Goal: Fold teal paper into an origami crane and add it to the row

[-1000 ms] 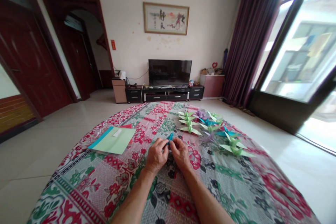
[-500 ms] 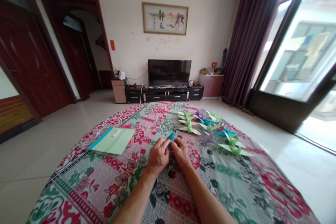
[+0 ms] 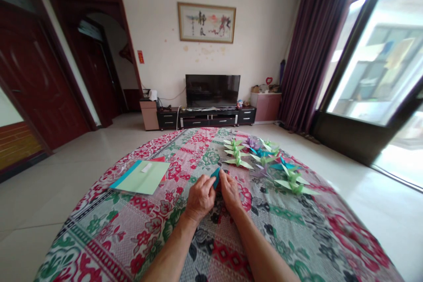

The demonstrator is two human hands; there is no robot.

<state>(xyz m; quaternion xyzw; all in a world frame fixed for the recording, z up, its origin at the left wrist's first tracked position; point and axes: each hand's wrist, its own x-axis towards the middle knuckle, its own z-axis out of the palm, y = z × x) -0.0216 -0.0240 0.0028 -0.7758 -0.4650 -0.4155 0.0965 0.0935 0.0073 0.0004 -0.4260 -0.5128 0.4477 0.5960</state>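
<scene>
A small piece of folded blue paper (image 3: 216, 177) stands tilted between my hands, above the middle of the tablecloth. My left hand (image 3: 200, 196) pinches it from the left, thumb and fingers closed on its side. From the right, my right hand (image 3: 230, 190) has its fingers pressed together against the paper's edge; its fingertips are partly hidden. To the right lie several paper cranes, among them a light green crane (image 3: 238, 161), a blue crane (image 3: 284, 165) and a purple crane (image 3: 263, 170). On the left rests a stack of paper sheets (image 3: 148, 180), light green on top, with blue and red edges showing.
A patterned cloth (image 3: 142, 233) covers the round table. A small white slip (image 3: 147, 167) lies on the stack. Beyond the table stand a television (image 3: 213, 91) and a low black cabinet (image 3: 208, 120). A purple curtain (image 3: 313, 53) hangs by the glass door at right.
The blue paper has turned in my fingers and now shows a broader, darker face. My right fingers have straightened a little along its edge. The cranes and the stack are unmoved.
</scene>
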